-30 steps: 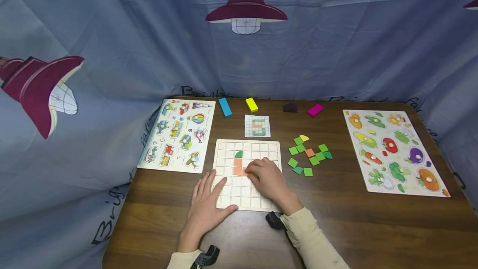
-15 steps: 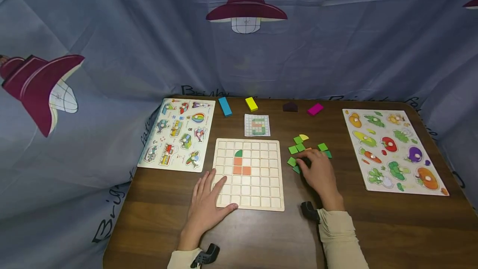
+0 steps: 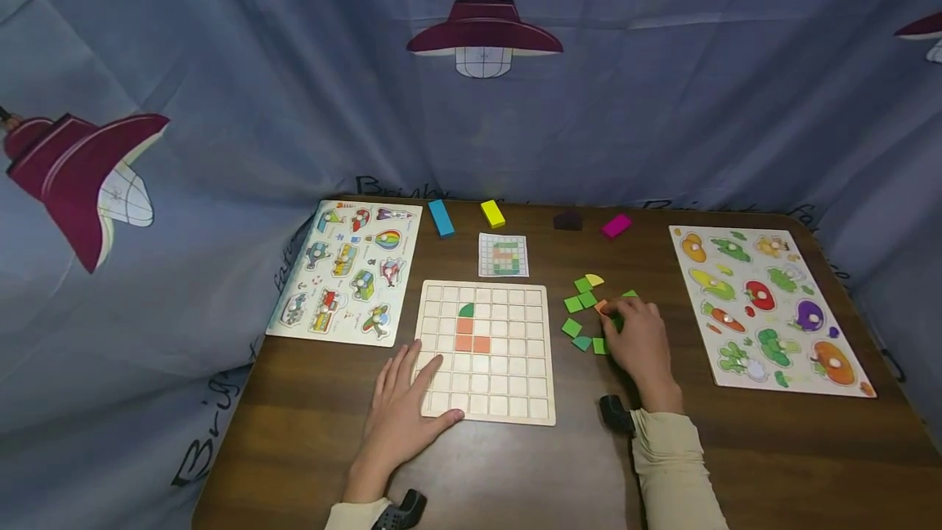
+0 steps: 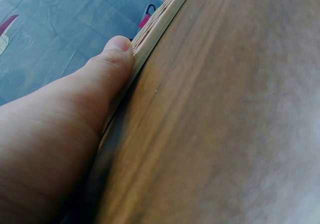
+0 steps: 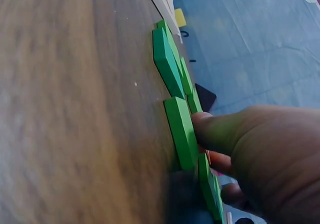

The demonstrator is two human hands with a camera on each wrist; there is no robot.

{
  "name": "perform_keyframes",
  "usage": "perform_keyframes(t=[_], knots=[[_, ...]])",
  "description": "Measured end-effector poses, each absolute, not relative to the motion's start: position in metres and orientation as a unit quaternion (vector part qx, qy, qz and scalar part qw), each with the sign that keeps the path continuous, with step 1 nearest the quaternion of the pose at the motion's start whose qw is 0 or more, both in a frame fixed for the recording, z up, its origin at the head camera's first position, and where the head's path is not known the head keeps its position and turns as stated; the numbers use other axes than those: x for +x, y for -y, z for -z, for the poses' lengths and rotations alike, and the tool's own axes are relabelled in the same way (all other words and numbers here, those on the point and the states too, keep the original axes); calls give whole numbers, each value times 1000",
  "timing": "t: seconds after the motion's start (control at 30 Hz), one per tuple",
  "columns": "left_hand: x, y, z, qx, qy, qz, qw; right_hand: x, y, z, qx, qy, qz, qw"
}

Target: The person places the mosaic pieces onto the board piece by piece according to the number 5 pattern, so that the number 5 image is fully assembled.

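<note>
1. Table (image 3: 736,448): wooden, with the grid board (image 3: 515,399) at its middle as landmark. Left of the board lies a vehicle puzzle (image 3: 346,272); far right of it, a vegetable puzzle (image 3: 765,309).
2. Grid board: a green quarter-round and two orange squares (image 3: 471,334) sit in its upper cells. Just beyond its far edge lies a pattern card (image 3: 504,255), and farther back a blue block (image 3: 441,217), a yellow block (image 3: 492,213) and a pink block (image 3: 616,226).
3. Left hand (image 3: 401,415): flat, fingers spread over the board's near-left corner, thumb (image 4: 112,59) pressed against its edge.
4. Right hand (image 3: 640,342): right of the board, fingers curled down onto the loose tiles (image 3: 581,305). Its fingertips touch an orange tile (image 3: 601,306) among the green ones; whether they already pinch it I cannot tell.
5. Risks, as I judge them: the tiles lie crowded and touching, so curled fingers could drag or flip a green neighbour, or lift the wrong tile. If the left hand eased, the board could slide and jolt the placed pieces.
</note>
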State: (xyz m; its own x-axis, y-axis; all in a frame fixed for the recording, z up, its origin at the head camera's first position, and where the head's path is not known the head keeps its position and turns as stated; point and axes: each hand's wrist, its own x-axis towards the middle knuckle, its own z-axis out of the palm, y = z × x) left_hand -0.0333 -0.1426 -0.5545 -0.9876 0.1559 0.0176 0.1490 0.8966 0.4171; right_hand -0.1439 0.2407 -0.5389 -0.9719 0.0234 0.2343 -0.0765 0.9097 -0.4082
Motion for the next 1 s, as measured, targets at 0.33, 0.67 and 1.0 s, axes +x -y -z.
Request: perform_keyframes(t=[0.33, 0.67, 1.0], knots=[[-35, 144, 555, 83, -974, -211, 4, -146, -235, 538, -19, 972, -216, 86], [-31, 142, 552, 83, -973, -214, -12, -121, -199, 519, 23, 957, -266, 116], [-32, 142, 552, 81, -973, -218, -7, -108, -130, 523, 183, 937, -294, 43]])
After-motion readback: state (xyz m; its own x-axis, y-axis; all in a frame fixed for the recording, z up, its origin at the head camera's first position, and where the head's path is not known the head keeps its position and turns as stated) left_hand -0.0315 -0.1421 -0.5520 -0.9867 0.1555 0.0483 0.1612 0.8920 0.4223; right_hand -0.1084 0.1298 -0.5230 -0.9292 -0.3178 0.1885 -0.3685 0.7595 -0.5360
